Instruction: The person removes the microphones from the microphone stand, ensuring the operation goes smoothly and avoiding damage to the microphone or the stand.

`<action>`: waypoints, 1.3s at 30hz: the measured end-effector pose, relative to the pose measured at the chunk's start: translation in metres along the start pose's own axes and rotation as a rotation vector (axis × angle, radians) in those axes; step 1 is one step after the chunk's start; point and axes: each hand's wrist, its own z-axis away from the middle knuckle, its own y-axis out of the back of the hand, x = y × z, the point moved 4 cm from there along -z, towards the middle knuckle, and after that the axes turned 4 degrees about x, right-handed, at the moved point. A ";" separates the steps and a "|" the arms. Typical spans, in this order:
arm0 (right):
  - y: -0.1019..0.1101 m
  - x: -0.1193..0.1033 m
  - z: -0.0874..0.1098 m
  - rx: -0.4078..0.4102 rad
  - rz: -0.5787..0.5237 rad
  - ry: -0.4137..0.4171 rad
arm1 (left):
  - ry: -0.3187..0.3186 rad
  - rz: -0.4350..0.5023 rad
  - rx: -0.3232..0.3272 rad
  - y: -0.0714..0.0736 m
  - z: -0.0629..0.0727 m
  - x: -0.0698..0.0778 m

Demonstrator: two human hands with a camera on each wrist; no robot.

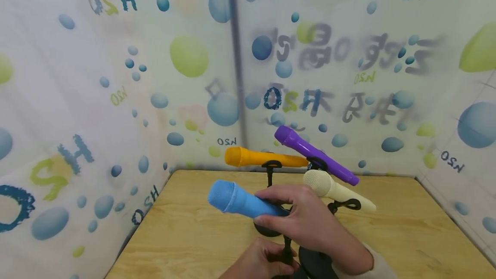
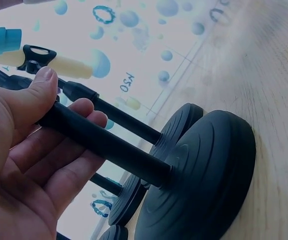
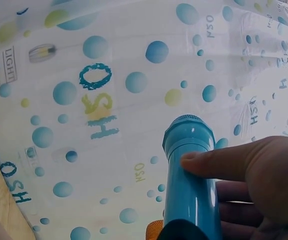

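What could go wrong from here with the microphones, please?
The right hand, gripping the blue microphone, looks close to the cream microphone behind it, so a sideways move might knock that one. The left hand holds the black stand; pulling unevenly could tilt it, and its base might bump the neighbouring base, which looks near.

The orange microphone (image 1: 253, 158), purple microphone (image 1: 306, 147) and cream microphone (image 1: 345, 191) are blocking beyond the right hand (image 1: 310, 218); leftward, the surface (image 1: 174, 223) is offering room.
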 end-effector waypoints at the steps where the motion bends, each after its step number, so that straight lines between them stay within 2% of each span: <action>1: 0.000 0.000 0.000 0.000 -0.001 0.001 | -0.014 -0.017 0.001 0.000 0.001 0.000; 6: -0.001 -0.001 -0.001 0.000 0.005 0.003 | -0.076 -0.090 0.002 -0.001 0.001 0.004; 14: 0.003 -0.001 -0.004 0.017 0.037 0.039 | -0.161 -0.162 0.025 0.001 -0.007 0.006; 22: 0.003 -0.001 -0.005 0.022 0.059 0.044 | -0.136 -0.168 0.034 0.001 -0.007 0.006; 35: 0.003 0.001 -0.007 0.039 0.064 0.061 | -0.132 -0.179 0.025 0.002 -0.008 0.009; 39: 0.003 0.002 -0.008 0.041 0.070 0.064 | -0.154 -0.205 0.024 0.003 -0.009 0.009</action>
